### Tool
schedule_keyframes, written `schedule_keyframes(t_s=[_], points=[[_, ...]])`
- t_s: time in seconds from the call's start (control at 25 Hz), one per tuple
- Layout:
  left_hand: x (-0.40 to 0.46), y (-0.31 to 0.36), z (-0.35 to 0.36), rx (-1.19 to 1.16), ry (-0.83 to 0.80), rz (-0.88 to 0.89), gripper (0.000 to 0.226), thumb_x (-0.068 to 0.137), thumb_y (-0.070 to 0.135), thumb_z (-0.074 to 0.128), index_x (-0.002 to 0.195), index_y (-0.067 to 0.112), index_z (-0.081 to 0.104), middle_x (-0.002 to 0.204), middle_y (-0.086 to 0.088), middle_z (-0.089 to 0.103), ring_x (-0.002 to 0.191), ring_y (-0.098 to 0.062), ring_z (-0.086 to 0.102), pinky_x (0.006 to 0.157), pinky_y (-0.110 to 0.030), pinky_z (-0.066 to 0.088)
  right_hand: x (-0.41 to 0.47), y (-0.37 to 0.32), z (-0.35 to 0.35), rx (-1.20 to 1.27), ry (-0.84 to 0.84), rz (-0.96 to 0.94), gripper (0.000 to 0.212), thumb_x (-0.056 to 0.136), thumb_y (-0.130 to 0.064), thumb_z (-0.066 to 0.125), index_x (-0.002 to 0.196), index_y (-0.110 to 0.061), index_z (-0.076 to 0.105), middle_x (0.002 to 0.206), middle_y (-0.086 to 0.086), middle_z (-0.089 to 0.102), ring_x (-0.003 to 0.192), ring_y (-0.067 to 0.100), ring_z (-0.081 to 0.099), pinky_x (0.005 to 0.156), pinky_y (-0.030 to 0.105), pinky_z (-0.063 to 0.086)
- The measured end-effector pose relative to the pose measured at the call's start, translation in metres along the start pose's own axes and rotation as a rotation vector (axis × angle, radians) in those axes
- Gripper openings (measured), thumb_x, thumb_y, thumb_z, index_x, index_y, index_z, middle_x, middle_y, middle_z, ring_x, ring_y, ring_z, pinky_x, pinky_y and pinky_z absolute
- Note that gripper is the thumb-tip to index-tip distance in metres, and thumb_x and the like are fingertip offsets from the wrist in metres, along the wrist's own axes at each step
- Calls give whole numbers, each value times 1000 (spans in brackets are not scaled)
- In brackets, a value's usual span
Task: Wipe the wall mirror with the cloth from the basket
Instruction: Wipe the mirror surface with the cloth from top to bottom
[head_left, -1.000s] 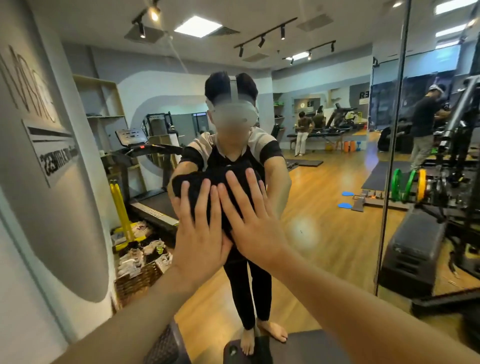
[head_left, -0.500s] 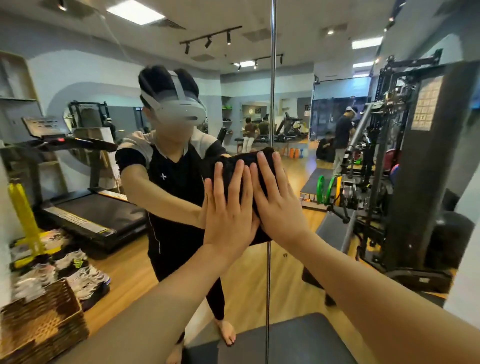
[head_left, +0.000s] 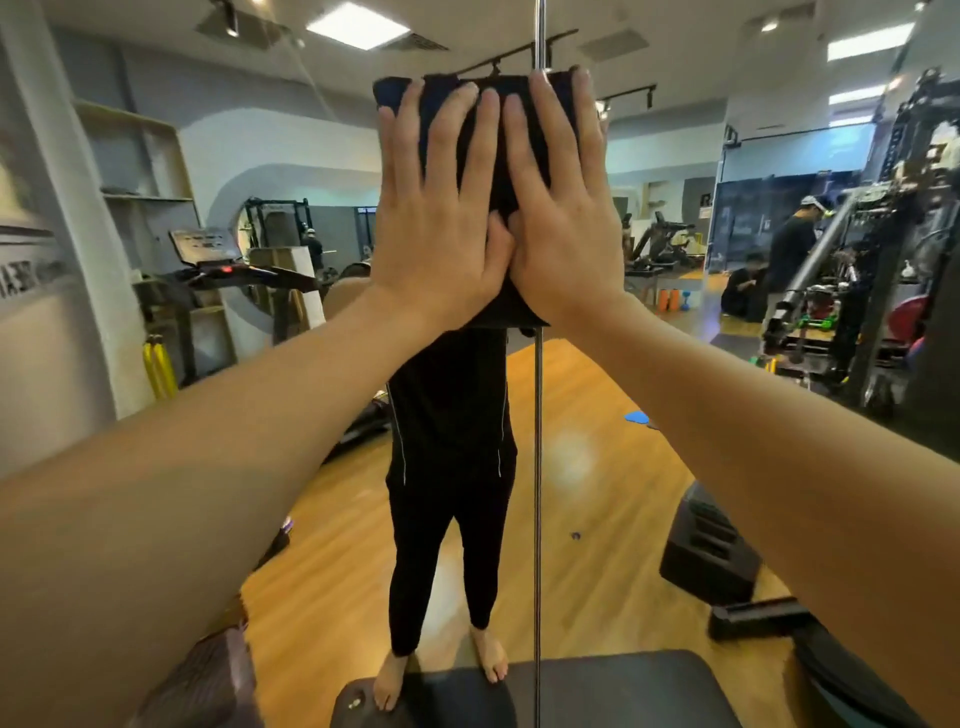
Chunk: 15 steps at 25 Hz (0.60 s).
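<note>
Treadmill (head_left: 228, 270), reflected, left of the metal seam strip (head_left: 538, 467). Weight rack (head_left: 841, 312) far right of it. Dark step box (head_left: 706, 551) lower right of it, on wooden floor (head_left: 597, 467).

Under your hands you have a cloth (head_left: 497, 156) that is plain black, with a faint dark-blue cast at its upper left corner. In the mirror (head_left: 597, 452), centre of the frame, your clothes (head_left: 449, 441) read black too, with thin white piping down each side of the top. Lower centre shows a warm honey-orange wood floor (head_left: 582, 519) with a pale glare patch. A silver seam strip (head_left: 538, 467) runs straight down it. At left, you see a grey and white wall (head_left: 270, 140), a black treadmill (head_left: 228, 265) with a small red light, and yellow bars (head_left: 158, 366). A bright blue pad (head_left: 637, 417) sits right of centre, and orange rollers (head_left: 669, 300) lie further up.
</note>
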<state>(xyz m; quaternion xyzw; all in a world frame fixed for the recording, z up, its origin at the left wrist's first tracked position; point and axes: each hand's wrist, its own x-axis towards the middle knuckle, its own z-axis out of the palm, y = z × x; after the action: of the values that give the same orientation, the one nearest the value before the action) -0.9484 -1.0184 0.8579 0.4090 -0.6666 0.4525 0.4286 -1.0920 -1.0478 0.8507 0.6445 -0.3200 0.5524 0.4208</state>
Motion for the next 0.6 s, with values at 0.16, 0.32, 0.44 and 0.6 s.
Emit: schedule_keyframes(t_s=[0.16, 0.32, 0.44, 0.6], points=[[-45, 10, 9, -24, 27, 20, 73, 95, 37, 42, 156, -1, 35, 159, -22, 36, 150, -51, 23, 125, -61, 12, -45, -8, -8, 47, -38, -28, 62, 104, -35, 44, 153, 2, 42, 159, 29, 35, 149, 56, 25, 122, 61, 22], [-111, 25, 16, -18, -46, 48, 74, 98, 45, 27, 157, -1, 33, 161, -24, 34, 150, -53, 21, 126, -60, 9, -116, -34, -12, 54, -99, 65, 70, 96, -35, 51, 152, 4, 41, 159, 32, 34, 148, 58, 24, 123, 62, 21], [-172, 28, 22, -6, -142, 119, 75, 97, 42, 39, 159, 2, 26, 164, -23, 27, 151, -51, 14, 127, -58, 5, -180, -54, -10, 99, -137, 98, 74, 91, -33, 56, 152, 6, 40, 159, 33, 32, 149, 58, 19, 123, 63, 21], [-248, 19, 27, 59, -223, 208, 76, 96, 42, 45, 159, 1, 29, 166, -21, 22, 151, -49, 14, 127, -57, 7, -248, -85, -4, 77, -210, 83, 70, 98, -38, 39, 156, 0, 30, 162, 28, 26, 153, 48, 8, 126, 59, 12]])
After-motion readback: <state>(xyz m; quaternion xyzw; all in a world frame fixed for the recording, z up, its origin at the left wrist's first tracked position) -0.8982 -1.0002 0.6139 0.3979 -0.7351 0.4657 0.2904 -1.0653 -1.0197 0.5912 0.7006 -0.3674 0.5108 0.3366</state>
